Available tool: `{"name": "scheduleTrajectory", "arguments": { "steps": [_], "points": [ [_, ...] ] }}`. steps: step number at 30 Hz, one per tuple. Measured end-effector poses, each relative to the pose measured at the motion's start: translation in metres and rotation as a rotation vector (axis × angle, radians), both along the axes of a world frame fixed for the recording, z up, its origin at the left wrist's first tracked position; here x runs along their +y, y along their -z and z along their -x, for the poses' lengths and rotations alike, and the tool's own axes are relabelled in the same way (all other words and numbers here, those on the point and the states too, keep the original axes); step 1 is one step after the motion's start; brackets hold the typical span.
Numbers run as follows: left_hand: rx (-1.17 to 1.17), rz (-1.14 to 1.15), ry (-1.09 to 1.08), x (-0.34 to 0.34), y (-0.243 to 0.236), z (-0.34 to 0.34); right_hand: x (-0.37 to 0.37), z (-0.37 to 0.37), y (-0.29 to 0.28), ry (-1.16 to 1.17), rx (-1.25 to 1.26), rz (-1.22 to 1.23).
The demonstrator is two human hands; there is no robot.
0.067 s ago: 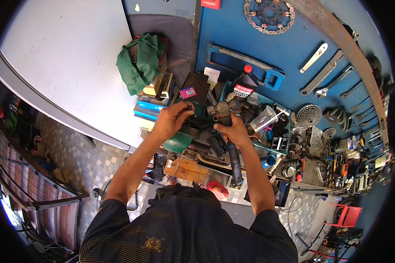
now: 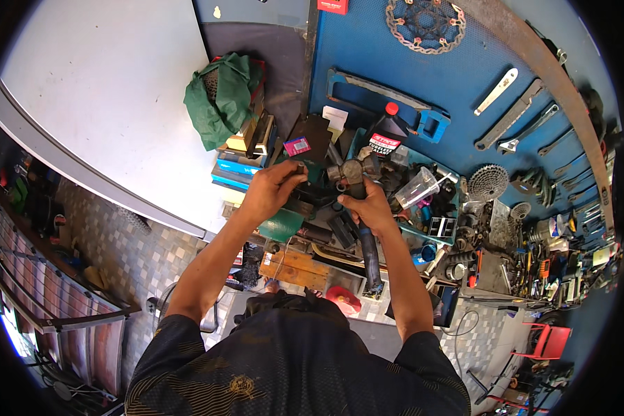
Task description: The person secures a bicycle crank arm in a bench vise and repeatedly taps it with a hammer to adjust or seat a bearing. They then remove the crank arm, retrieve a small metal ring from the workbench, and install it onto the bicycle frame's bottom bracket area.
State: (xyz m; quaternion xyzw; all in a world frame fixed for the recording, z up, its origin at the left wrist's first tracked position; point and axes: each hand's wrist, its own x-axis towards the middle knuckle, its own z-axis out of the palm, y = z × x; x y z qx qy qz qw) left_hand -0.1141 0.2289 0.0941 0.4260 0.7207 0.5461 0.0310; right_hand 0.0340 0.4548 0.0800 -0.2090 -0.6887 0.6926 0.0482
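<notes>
Hammer [image 2: 368, 243] looks head-heavy, rigid, tough to break; I'd grip mid-handle for swinging. Right hand [image 2: 371, 208]'s wrapped round it just below the head, left hand [image 2: 273, 189]'s fingertips are bunched left of it, can't tell on what; clear cup [image 2: 418, 188]'s to its right.

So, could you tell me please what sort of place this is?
Probably a bicycle repair workshop: a brake disc and wrenches are on the blue board, and a toothed cassette sits below.

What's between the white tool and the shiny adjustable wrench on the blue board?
In the head view, a long dull grey wrench hangs between them.
</notes>
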Motion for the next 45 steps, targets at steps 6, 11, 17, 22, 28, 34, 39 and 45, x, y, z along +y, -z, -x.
{"name": "scheduleTrajectory", "arguments": {
  "steps": [6, 11, 17, 22, 28, 34, 39, 45],
  "points": [
    [-0.005, 0.053, -0.037, 0.003, -0.004, 0.002, 0.000, 0.007, 0.004, 0.041, 0.053, -0.117],
    [0.003, 0.019, -0.065, 0.006, -0.004, -0.004, -0.005, 0.003, 0.009, 0.053, 0.081, -0.154],
    [0.007, 0.018, -0.086, 0.006, -0.006, -0.006, -0.003, 0.003, 0.014, 0.053, 0.085, -0.210],
    [-0.002, 0.038, -0.095, 0.006, -0.009, -0.007, -0.002, 0.005, 0.015, 0.043, 0.107, -0.243],
    [0.001, -0.004, -0.114, 0.008, -0.010, -0.009, -0.001, 0.004, 0.016, 0.039, 0.101, -0.250],
    [-0.024, 0.020, -0.115, 0.008, -0.011, -0.009, -0.001, 0.005, 0.015, 0.042, 0.090, -0.254],
    [0.007, 0.000, -0.126, 0.009, -0.008, -0.009, 0.001, 0.003, 0.012, 0.038, 0.037, -0.262],
    [0.007, 0.012, -0.131, 0.007, -0.003, -0.008, 0.002, 0.016, -0.031, 0.014, 0.411, -0.710]
  ]
}}
